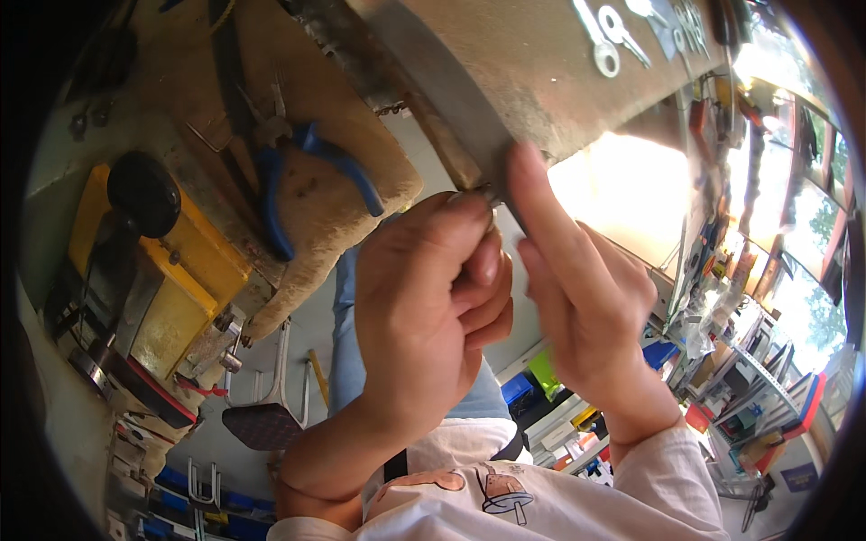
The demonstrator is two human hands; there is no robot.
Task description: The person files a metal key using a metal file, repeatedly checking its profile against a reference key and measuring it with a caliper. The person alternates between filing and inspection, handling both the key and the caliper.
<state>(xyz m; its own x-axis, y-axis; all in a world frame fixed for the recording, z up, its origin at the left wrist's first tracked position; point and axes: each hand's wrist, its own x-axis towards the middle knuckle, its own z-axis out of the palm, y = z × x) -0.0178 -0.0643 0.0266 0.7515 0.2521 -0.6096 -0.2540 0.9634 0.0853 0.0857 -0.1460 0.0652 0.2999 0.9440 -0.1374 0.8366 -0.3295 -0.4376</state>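
My right hand is closed round the near end of a long flat grey file, its index finger stretched along the metal. The file slants up and away to the left over the workbench and is smeared by motion. Beside it my left hand is pinched at the bench edge, thumb on top and fingers curled under. A small metal piece shows at its fingertips, touching or very near the file. Most of that piece is hidden, so its kind cannot be made out.
Blue-handled pliers lie on the worn bench to the left, among thin metal tools. A yellow machine with a black knob stands farther left. Several silver key-shaped pieces lie at the far right. A stool is below.
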